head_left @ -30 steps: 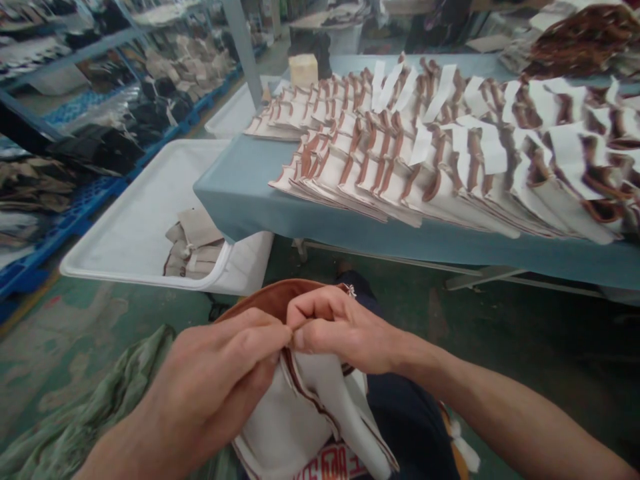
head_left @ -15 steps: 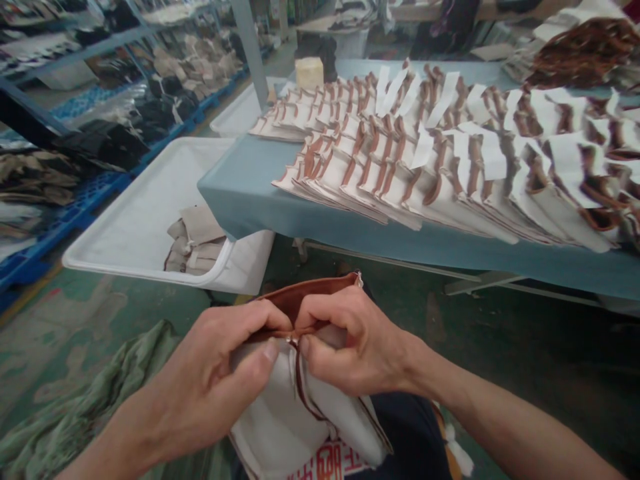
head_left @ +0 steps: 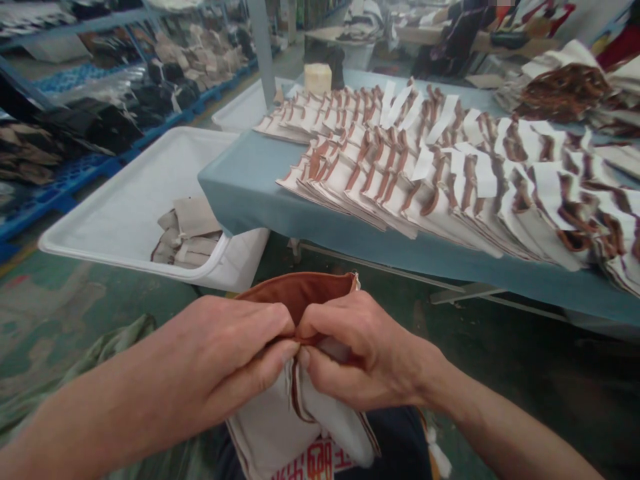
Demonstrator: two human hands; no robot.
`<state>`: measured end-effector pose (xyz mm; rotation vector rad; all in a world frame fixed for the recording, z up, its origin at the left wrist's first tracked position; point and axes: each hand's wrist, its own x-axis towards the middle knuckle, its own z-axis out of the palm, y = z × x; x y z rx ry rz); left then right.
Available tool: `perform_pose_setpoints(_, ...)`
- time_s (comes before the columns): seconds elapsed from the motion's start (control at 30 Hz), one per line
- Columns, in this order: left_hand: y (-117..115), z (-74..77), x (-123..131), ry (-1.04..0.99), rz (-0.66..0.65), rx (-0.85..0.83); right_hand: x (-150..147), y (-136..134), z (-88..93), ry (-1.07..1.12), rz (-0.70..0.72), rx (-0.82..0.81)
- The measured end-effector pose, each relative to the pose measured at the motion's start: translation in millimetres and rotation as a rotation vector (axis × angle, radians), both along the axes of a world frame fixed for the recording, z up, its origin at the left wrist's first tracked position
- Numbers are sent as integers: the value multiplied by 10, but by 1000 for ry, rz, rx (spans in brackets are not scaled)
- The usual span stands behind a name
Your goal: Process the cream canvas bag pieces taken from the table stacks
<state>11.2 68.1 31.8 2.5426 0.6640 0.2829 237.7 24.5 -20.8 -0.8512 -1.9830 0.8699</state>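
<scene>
Above my lap, both hands pinch the top edge of a white fabric pouch (head_left: 273,423) with a brown lining. My left hand (head_left: 235,350) is closed on the rim, thumb in front and fingers over the brown edge. Right beside it, my right hand (head_left: 360,340) grips the same rim between thumb and bent forefinger. The fingertips of the two hands nearly meet at a seam with brown piping that runs down the front. Behind them the pouch mouth gapes and shows its brown inside. Red printed characters appear low by the pouch; the spot under the fingertips is hidden.
A table with a blue cover (head_left: 240,180) stands ahead, bearing rows of similar white and brown pouches (head_left: 370,170). At its left is a white bin (head_left: 100,207) holding tied beige bundles (head_left: 187,233). Green cloth (head_left: 120,350) lies at lower left. Shelves with goods line the far left.
My left hand has turned flatter and its thumb has come in closer to the right thumb at the seam. The right hand keeps its pinch. The view has shifted slightly.
</scene>
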Motion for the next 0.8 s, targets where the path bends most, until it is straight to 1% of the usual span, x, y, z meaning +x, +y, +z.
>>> perform_pose_setpoints(0.07, -39, 0, 30, -41, -11, 37, 25, 14, 28, 84, 75, -133)
perform_pose_setpoints(0.13, -82, -54, 49, -113, 53, 31, 31, 36, 37, 198, 159, -325)
perform_pose_setpoints(0.17, -98, -94, 55, -154, 92, -13, 23, 51, 29, 259, 192, -419)
perform_pose_setpoints(0.23, -111, -179, 64, -235, 150, -186, -11, 92, -13, 371, 230, -556)
perform_pose_setpoints(0.37, -117, -322, 100, -391, 235, -576, -117, 204, -175, 506, 287, -683)
perform_pose_setpoints(0.43, -150, -388, 124, -476, 300, -717, -173, 248, -246, 549, 306, -726)
perform_pose_setpoints(0.5, -205, -457, 137, -556, 363, -787, -223, 269, -278, 572, 329, -761)
perform_pose_setpoints(0.6, -281, -530, 112, -599, 392, -739, -251, 276, -242, 533, 370, -766)
perform_pose_setpoints(0.67, -305, -526, 64, -574, 346, -657, -207, 296, -185, 466, 371, -703)
perform_pose_setpoints(0.73, -308, -467, -2, -517, 301, -539, -99, 337, -131, 340, 330, -615)
perform_pose_setpoints(0.8, -296, -362, -79, -449, 291, -392, 57, 378, -93, 169, 247, -523)
